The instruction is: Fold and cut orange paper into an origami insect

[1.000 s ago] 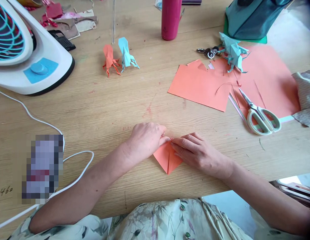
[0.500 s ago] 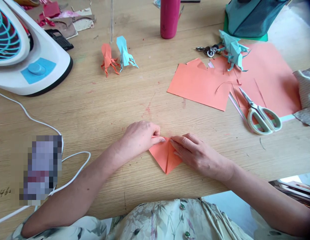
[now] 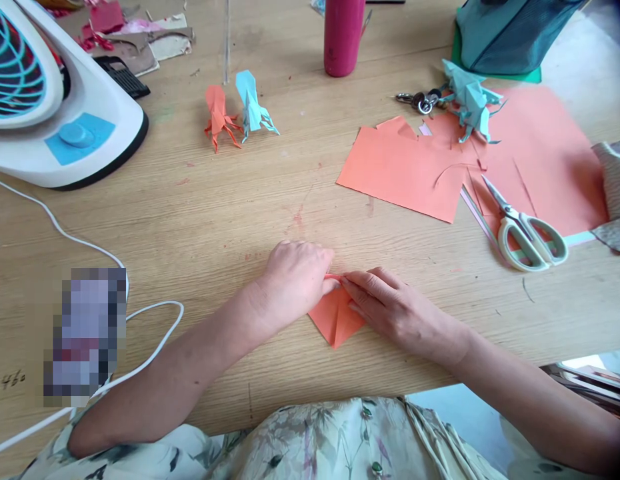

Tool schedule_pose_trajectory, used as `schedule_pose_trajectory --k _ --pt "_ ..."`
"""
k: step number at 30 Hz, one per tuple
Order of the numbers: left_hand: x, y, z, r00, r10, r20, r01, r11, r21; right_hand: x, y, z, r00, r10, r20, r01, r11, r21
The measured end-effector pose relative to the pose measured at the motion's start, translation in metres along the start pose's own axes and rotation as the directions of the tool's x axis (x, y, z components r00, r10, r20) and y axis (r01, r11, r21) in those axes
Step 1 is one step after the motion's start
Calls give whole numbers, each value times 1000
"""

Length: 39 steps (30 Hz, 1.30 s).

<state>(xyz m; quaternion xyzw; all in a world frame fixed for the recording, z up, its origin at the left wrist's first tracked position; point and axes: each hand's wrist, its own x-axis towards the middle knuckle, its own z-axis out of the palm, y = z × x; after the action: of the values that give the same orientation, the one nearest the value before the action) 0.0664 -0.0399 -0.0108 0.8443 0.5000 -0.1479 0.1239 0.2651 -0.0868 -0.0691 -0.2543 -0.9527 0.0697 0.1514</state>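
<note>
While an orange figure [image 3: 218,110] and blue figure [image 3: 251,103] are standing far left, the left hand [image 3: 297,277] is pinching the paper [image 3: 334,323] at near centre, by its far edge. Creases are already showing (folding is looking unfinished, that edge seemingly raised), and the right hand [image 3: 390,308] is holding the right side, fingers together.

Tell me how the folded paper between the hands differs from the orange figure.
The folded paper lies low, with broad faces; the orange figure stands on thin legs. The left hand and right hand touch the folded paper; neither touches the orange figure. Both are creased orange paper.
</note>
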Motion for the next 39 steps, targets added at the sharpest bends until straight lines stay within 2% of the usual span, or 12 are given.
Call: schedule_pose_trajectory --k 7,12,16,22,31,35,39 --pt "-5 1 0 1000 -15 -5 15 999 -47 1 -1 -3 1000 20 24 -20 1000 7" --pt "-20 9 7 990 -13 -142 13 1000 1 3 -3 -5 1000 30 10 -29 1000 -3" --pt "-34 14 14 961 27 -274 -1 995 95 3 -4 -5 999 37 25 -36 999 -31" --pt "-50 14 27 911 66 -406 -50 997 51 2 -4 -4 999 30 28 -28 999 -43" --pt "-65 14 46 868 122 -482 -204 972 -121 2 -4 -5 999 40 12 -40 999 -20" --pt "-65 10 55 831 228 -507 -326 939 -111 1 -3 -4 998 45 35 -45 999 0" --pt "-65 6 60 803 239 -546 -358 926 -121 1 -3 -4 997 63 40 -64 998 25"
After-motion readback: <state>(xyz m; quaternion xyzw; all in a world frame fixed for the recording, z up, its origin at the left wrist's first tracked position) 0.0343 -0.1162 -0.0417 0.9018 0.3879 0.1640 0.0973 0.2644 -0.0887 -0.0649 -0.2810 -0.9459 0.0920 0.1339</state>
